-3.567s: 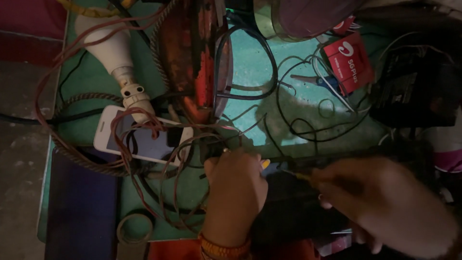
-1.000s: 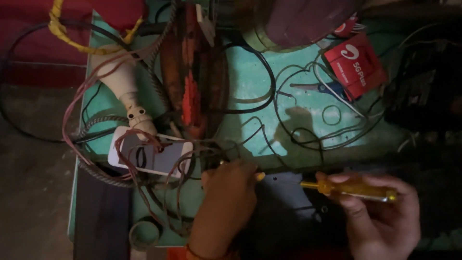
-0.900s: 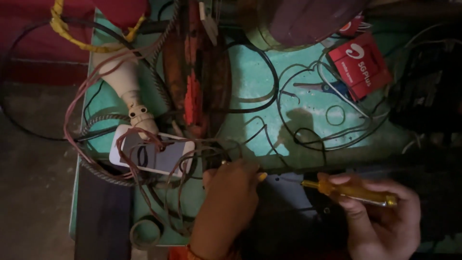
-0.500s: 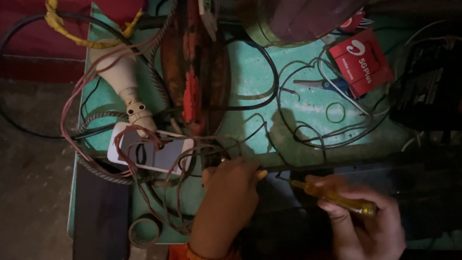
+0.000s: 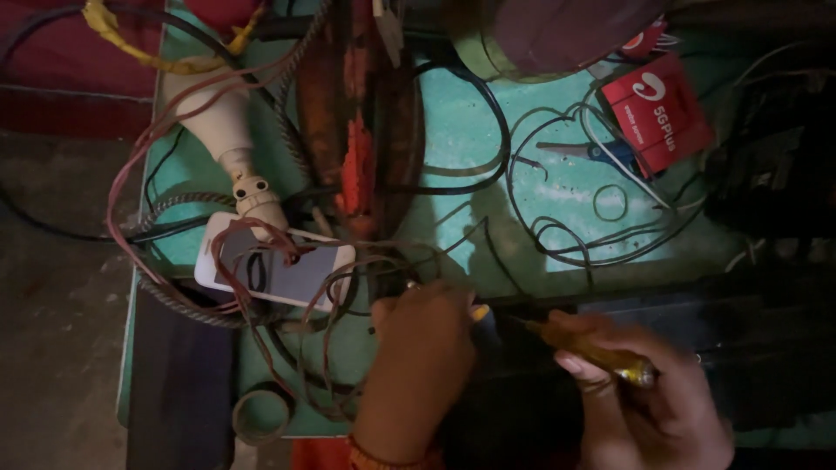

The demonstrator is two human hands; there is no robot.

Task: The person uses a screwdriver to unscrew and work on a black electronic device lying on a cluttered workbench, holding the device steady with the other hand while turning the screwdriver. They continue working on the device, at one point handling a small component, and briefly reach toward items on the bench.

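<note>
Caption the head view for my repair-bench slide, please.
Right hand holds a yellow screwdriver beside the left hand on a wire-strewn green table.

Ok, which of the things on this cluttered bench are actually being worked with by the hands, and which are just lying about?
In use:
- left hand, pressed on the dark device
- right hand, gripping the yellow-handled screwdriver, tip aimed at the spot under the left hand

Lying about:
- white phone under tangled wires
- white bulb
- red packet
- blue-handled scissors
- tape roll
</note>
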